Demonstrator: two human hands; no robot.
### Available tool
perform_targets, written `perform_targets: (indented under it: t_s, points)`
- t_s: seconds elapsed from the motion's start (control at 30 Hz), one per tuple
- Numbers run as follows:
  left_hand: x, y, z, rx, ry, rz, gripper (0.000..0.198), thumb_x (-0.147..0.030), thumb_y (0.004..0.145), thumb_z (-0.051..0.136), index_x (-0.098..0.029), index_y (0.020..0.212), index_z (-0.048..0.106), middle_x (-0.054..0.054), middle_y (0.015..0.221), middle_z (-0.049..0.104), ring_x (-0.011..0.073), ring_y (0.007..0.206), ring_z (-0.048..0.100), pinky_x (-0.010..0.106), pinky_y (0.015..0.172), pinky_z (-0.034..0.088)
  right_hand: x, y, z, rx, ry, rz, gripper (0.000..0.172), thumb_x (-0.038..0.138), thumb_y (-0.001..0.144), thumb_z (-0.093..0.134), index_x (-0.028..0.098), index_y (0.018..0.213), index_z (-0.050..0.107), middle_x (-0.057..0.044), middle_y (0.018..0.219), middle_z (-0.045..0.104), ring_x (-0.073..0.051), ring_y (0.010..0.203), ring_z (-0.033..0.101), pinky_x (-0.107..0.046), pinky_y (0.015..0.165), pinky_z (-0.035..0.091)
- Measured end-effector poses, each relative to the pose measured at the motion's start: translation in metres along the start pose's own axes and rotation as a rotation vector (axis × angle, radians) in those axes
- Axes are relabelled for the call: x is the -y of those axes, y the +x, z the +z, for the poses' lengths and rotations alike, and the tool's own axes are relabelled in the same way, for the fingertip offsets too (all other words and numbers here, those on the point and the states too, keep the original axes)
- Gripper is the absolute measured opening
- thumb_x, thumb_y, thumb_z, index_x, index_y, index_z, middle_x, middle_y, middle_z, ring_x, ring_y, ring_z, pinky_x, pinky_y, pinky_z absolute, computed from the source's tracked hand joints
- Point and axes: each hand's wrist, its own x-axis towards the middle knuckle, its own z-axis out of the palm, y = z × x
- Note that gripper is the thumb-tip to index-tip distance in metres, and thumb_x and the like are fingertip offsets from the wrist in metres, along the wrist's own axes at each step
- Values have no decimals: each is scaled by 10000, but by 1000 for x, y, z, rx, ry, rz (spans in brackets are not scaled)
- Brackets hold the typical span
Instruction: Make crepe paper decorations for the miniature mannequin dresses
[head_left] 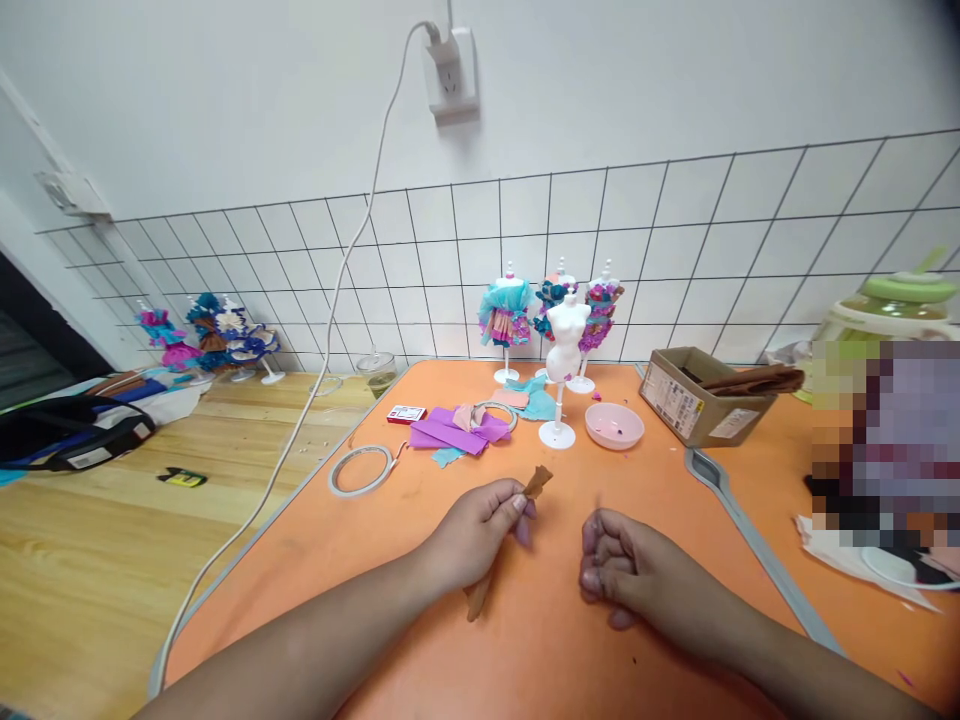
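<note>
My left hand [487,525] is closed around a narrow folded strip of brown crepe paper [538,482], pinched between thumb and fingers. The strip's crinkled upper end sticks out past the fingertips, and its lower end hangs below the palm. To the right, apart from the strip, my right hand [630,570] has its fingers curled in. A faint thin sliver rises above those fingers, too blurred to name. Beyond both hands stands a bare white mini dress form [568,345] on a round base. A pink bowl [615,427] with tiny bits inside is beside it.
Dressed mini forms [506,315] stand near the wall. Purple crepe paper [454,430], a tape roll [361,471] and a small red-and-white box [406,414] lie left. A cardboard box [709,400] holds brown paper at right. A white cable [341,270] hangs across the left side.
</note>
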Motion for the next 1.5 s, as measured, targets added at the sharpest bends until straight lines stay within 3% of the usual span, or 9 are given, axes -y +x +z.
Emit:
perform_targets:
  t_s: [0.13, 0.33, 0.6, 0.9, 1.17, 1.5]
  points:
    - [-2, -2, 7, 13, 52, -88, 285, -407, 924, 359, -182, 843, 515, -66, 559, 361, 100, 503, 368, 209, 519, 388, 4, -1, 9, -12, -250, 15, 183, 304, 764, 604, 202, 763, 452, 68, 614, 434, -83, 541, 413, -188, 473, 337]
    - [-9, -8, 16, 55, 387, 17, 282, -320, 933, 359, -200, 839, 597, -25, 655, 531, 123, 624, 493, 221, 620, 392, 3, -5, 21, -32, -545, -46, 266, 408, 777, 624, 188, 681, 512, 41, 609, 532, -106, 581, 440, -227, 525, 279]
    - [-10, -11, 17, 60, 447, 42, 302, -315, 939, 352, -206, 830, 612, -14, 710, 623, 134, 677, 556, 229, 654, 393, 2, -4, 19, -33, -509, -43, 238, 398, 773, 631, 192, 707, 531, 35, 642, 560, -119, 606, 475, -230, 554, 301]
    - [-10, -12, 14, 172, 320, 59, 332, -341, 951, 348, -182, 773, 580, -24, 662, 554, 112, 636, 508, 210, 626, 389, 1, -2, 16, 1, -387, -84, 191, 359, 776, 627, 188, 744, 547, 29, 679, 572, -127, 646, 490, -230, 593, 342]
    - [-9, -10, 9, 149, 278, 71, 328, -349, 953, 360, -178, 783, 583, -35, 639, 496, 112, 638, 472, 213, 624, 378, 4, 1, 12, -35, -422, -33, 169, 342, 755, 640, 180, 711, 626, 54, 564, 443, -97, 553, 375, -221, 495, 246]
    - [-4, -8, 7, 125, 252, 44, 286, -348, 941, 398, -184, 894, 628, -30, 674, 581, 115, 655, 522, 215, 646, 396, 0, 3, 10, -49, -397, -55, 227, 383, 769, 633, 179, 674, 599, 62, 544, 394, -96, 536, 355, -231, 491, 218]
